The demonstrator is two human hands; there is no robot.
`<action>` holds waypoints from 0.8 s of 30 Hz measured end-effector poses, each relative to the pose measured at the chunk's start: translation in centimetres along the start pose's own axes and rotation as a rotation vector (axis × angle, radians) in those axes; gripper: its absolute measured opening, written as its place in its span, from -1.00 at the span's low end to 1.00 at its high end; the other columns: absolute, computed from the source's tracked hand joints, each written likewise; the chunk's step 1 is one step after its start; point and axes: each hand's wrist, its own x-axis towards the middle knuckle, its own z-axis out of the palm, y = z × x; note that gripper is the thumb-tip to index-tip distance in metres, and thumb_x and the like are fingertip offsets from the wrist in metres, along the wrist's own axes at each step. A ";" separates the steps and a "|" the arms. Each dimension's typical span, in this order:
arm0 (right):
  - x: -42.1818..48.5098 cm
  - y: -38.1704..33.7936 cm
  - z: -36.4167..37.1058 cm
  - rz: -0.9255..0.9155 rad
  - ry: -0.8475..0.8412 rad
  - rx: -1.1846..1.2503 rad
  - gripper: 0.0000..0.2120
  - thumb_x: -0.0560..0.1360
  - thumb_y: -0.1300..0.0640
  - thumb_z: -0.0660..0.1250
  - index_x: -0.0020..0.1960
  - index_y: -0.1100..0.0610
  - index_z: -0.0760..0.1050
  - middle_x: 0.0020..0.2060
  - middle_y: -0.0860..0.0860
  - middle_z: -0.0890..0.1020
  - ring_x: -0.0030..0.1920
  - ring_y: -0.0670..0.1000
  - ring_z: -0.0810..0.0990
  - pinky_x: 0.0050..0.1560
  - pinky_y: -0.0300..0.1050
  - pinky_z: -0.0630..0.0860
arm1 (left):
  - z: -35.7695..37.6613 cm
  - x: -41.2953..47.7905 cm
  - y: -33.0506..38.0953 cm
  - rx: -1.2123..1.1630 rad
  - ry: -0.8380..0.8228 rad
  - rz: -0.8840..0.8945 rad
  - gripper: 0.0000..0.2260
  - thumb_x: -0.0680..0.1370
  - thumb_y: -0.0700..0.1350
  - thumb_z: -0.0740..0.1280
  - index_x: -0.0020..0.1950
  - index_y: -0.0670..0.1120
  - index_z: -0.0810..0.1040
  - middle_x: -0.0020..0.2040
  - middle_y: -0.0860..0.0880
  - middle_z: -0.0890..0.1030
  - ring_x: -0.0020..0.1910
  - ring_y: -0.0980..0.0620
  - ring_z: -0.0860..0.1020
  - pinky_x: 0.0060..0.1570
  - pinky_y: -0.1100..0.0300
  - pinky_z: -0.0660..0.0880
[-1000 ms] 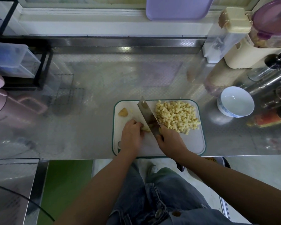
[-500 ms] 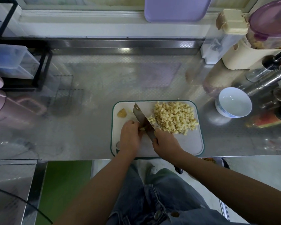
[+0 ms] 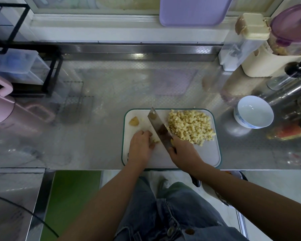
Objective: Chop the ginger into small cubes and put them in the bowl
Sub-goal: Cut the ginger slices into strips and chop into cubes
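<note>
The small ginger piece (image 3: 155,141) lies near the middle of the white cutting board (image 3: 208,153), and the left hand (image 3: 140,147) holds it down with bent fingers, just beside the blade of the knife (image 3: 159,127). The right hand (image 3: 184,152) grips the knife, whose blade stands between this piece and the big heap of ginger cubes (image 3: 189,126) on the right half of the board. One ginger scrap (image 3: 134,121) lies apart at the far left corner, and the white bowl (image 3: 253,113) stands on the steel counter (image 3: 94,119), right of the board.
</note>
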 end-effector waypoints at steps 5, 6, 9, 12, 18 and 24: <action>-0.6 -0.3 0.5 -0.028 -0.043 -0.081 -0.91 0.55 0.17 0.18 -0.10 0.12 0.27 -0.30 0.06 0.44 -0.31 0.07 0.42 -0.30 -0.11 0.30 | 0.1 -0.3 0.1 -0.018 0.031 -0.021 -0.83 0.54 -0.20 0.30 0.05 -0.19 0.64 -0.01 -0.15 0.58 0.02 -0.10 0.51 0.00 0.13 0.39; -0.6 -0.2 0.6 -0.024 -0.043 -0.082 -0.90 0.55 0.17 0.18 -0.11 0.11 0.26 -0.30 0.05 0.43 -0.31 0.06 0.42 -0.31 -0.13 0.29 | 0.2 -0.3 0.2 -0.021 0.037 -0.031 -0.83 0.54 -0.20 0.29 0.05 -0.18 0.64 -0.02 -0.14 0.58 0.01 -0.09 0.51 0.00 0.12 0.41; -0.7 -0.2 1.2 -0.011 -0.044 -0.081 -0.88 0.55 0.18 0.18 -0.12 0.10 0.24 -0.34 -0.01 0.37 -0.33 0.02 0.39 -0.41 -0.19 0.19 | 0.3 -0.2 0.4 -0.012 0.041 -0.070 -0.83 0.55 -0.20 0.28 0.01 -0.16 0.67 -0.07 -0.12 0.58 -0.05 -0.05 0.51 -0.03 0.09 0.44; -0.7 -0.2 2.0 0.018 -0.049 -0.093 -0.90 0.56 0.17 0.18 -0.09 0.09 0.25 -0.33 0.00 0.40 -0.32 0.02 0.42 -0.39 -0.20 0.24 | 0.3 0.0 0.5 -0.004 0.050 -0.075 -0.83 0.56 -0.13 0.30 -0.03 -0.13 0.68 -0.12 -0.10 0.57 -0.10 -0.03 0.50 -0.08 0.09 0.44; -0.6 0.5 2.3 0.017 -0.019 -0.048 -0.92 0.58 0.16 0.17 -0.06 0.11 0.27 -0.30 0.03 0.43 -0.31 0.06 0.45 -0.36 -0.16 0.27 | 0.5 0.0 0.3 -0.016 0.066 -0.059 -0.85 0.54 -0.14 0.34 -0.03 -0.15 0.68 -0.11 -0.11 0.58 -0.09 -0.04 0.51 -0.07 0.09 0.44; 0.1 1.6 0.2 0.026 0.055 0.036 -0.91 0.54 0.23 0.22 -0.06 0.27 0.38 -0.31 0.19 0.49 -0.27 0.19 0.50 -0.26 0.04 0.42 | 0.3 0.0 -0.3 -0.069 0.044 -0.054 -0.86 0.49 -0.15 0.40 0.04 -0.12 0.59 -0.06 -0.07 0.59 -0.03 -0.03 0.53 -0.03 0.22 0.37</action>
